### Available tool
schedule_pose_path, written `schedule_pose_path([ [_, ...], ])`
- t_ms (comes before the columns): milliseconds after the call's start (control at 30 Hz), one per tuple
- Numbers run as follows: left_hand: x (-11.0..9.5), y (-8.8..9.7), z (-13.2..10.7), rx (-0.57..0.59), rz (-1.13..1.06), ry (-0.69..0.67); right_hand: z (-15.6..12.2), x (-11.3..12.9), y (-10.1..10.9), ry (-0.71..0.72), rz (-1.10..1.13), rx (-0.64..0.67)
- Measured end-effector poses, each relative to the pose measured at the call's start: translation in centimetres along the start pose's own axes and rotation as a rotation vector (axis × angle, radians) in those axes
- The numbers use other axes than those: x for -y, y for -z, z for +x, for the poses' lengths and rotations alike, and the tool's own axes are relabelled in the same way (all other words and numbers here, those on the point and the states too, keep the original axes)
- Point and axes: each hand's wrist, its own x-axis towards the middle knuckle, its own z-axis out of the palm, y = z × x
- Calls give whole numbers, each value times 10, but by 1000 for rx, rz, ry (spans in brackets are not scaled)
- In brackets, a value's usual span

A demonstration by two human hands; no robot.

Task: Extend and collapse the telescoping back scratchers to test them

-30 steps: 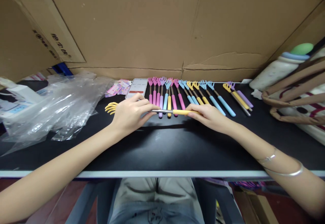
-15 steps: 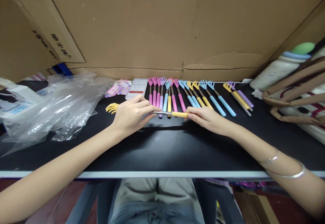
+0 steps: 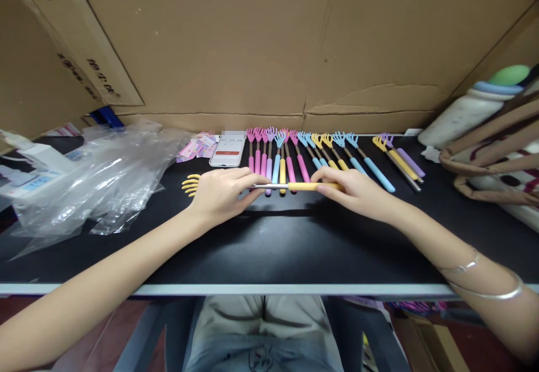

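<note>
A yellow back scratcher [image 3: 301,186] with a metal rod lies sideways between my two hands, above the black table. My left hand [image 3: 225,191] is closed round its rod near the claw, and the yellow claw sticks out to the left of the hand. Thumb and fingers of my right hand [image 3: 347,187] pinch the yellow handle sleeve, whose end shows under the palm. Behind my hands lies a row of back scratchers [image 3: 301,161] in pink, purple, blue and yellow, claws pointing away from me.
Clear plastic bags [image 3: 122,175] cover the table's left side beside a white power strip [image 3: 46,164]. A phone [image 3: 228,148] with a running timer lies near small printed cards [image 3: 197,146]. At right are a yellow scratcher, a purple one [image 3: 410,162], a bottle [image 3: 471,113] and a bag [image 3: 492,164].
My right hand has shifted right along the handle, and more of the yellow sleeve shows. The scratcher's claw has turned in my left hand. The whole view has shifted slightly.
</note>
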Motion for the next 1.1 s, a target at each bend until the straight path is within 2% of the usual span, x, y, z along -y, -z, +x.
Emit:
schedule_pose_path([
  [133, 2, 3, 1, 2, -2, 13, -4, -4, 12, -22, -132, -129],
  [267, 6, 5, 1, -4, 36, 20, -5, -7, 14, -9, -224, -174],
  [633, 10, 3, 0, -43, 48, -11, -1, -5, -3, 5, -188, -38],
  [1100, 10, 1, -1, -38, 43, -21, -1, -9, -11, 32, -61, -39],
])
